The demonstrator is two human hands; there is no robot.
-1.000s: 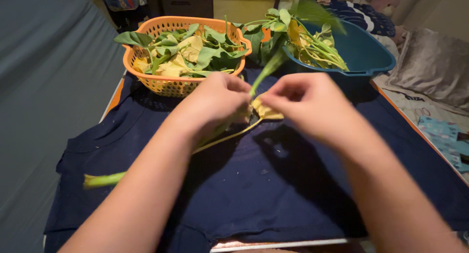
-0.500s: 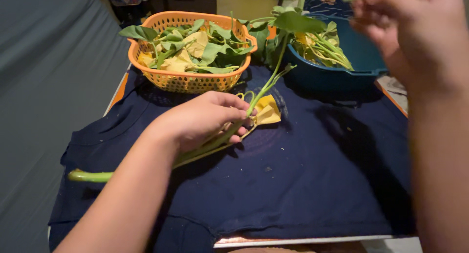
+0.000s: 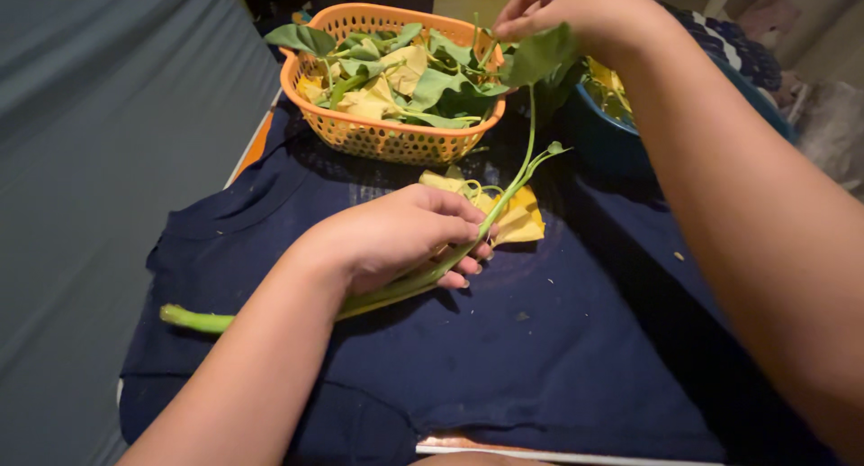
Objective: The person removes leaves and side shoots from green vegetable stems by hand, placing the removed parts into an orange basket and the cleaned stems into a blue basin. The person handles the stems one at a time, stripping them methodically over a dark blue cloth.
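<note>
Since half a second ago, the right hand point(image 3: 576, 11) has swung from the upper right corner across to the orange basket point(image 3: 396, 137), its fingertips pinched at the top green leaf point(image 3: 538, 56) of the stalk, though what they grip is hard to make out. Left hand point(image 3: 396, 236) stays curled around the long green stalk point(image 3: 193, 319), pressing it on the dark blue cloth point(image 3: 576, 340), beside a yellowed leaf point(image 3: 522, 218). Behind the right forearm sits a blue basin point(image 3: 598, 137) of stems
</note>
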